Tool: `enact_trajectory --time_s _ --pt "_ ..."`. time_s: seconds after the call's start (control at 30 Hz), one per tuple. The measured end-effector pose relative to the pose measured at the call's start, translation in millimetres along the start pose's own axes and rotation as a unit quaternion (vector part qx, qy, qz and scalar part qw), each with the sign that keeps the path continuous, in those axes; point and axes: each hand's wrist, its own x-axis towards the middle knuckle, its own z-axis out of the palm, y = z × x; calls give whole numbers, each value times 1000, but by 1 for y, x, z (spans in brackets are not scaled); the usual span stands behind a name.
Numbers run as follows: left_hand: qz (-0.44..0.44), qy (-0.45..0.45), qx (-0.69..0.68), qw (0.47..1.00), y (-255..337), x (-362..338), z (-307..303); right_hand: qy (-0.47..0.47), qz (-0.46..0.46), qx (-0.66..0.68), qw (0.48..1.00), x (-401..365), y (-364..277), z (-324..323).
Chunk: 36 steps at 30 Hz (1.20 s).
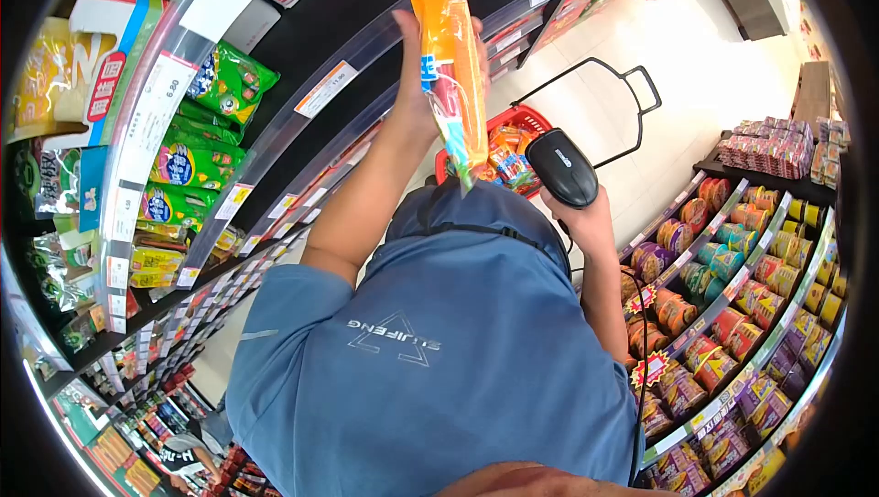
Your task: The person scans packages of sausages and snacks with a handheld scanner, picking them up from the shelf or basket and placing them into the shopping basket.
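My left hand (414, 98) is raised at the shelf, its fingers wrapped around a long orange plastic packet (447, 48). The packet hangs lengthwise, with a blue-and-white patch and a pale, crimped lower end. What is inside it I cannot make out. On the other side, my right hand (587, 218) grips a black handheld barcode scanner (562, 170), whose rounded head faces up. Just past the scanner, partly covered by it and by the packet, stands a red basket (515, 117) holding several orange and colourful packets (509, 151).
Black shelves with price labels (327, 88) curve along the left, holding green snack bags (172, 156). A black-framed handle (645, 89) rises beside the basket over the pale floor (568, 94). Slanted racks of instant noodle tubs (718, 263) line the right. Another person (188, 454) is at lower left.
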Motion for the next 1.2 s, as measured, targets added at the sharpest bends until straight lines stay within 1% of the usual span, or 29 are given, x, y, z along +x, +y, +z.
enact_trajectory --time_s 0.03,0.07,0.1,0.13,0.2,0.23,0.3,0.37,0.43,0.47,0.5,0.57,0.63,0.7,0.77,0.83,0.9,0.97,1.1,1.17,1.2 --pt "-9 -119 -68 990 -5 10 -10 -15 -14 46 999 -2 -3 0" --pt "-25 -174 -94 980 -10 14 -18 -29 -28 92 995 -5 -7 0" --pt "-42 -228 -119 965 -11 19 -12 -29 -25 90 995 -9 -14 0" --pt "-43 -227 -122 965 -14 22 -10 -35 -29 102 994 -13 -24 0" --pt "-60 -306 -177 934 -19 29 -5 -42 -33 133 990 -20 -30 -3" --pt "-63 -306 -181 933 -20 29 -2 -38 -30 134 990 -23 -32 -3" --pt "-24 -289 -149 946 -20 28 6 -64 -64 171 981 -28 -36 -3" --pt "-30 -283 -138 949 -19 32 9 -69 -60 176 980 -34 -42 -4" --pt "6 -356 -93 930 -19 41 7 -78 -62 178 979 -39 -50 -1" --pt "17 -365 -68 928 -19 42 8 -80 -65 176 979 -42 -53 0" --pt "13 -363 -72 929 -18 41 14 -77 -62 178 979 -44 -55 1" --pt "34 -314 -48 948 -18 36 26 -89 -48 184 978 -47 -59 2" --pt "15 -306 -42 951 -17 34 26 -88 -61 207 972 -51 -64 7" --pt "23 -299 -51 953 -20 31 28 -89 -57 222 969 -54 -67 9" --pt "16 -312 -54 948 -22 32 22 -88 -60 229 968 -56 -71 12" --pt "24 -372 -49 927 -27 34 18 -87 -64 236 966 -59 -76 12" --pt "11 -374 -49 926 -30 30 19 -90 -54 217 970 -62 -83 10" --pt "-10 -348 -23 937 -31 24 20 -84 -61 218 970 -63 -84 13" --pt "-7 -364 -19 931 -41 24 12 -86 -62 228 968 -64 -80 15" --pt "-10 -361 -32 932 -47 23 2 -82 -59 226 969 -63 -75 12" --pt "-20 -342 -19 939 -47 22 -3 -78 -57 224 970 -64 -70 10"
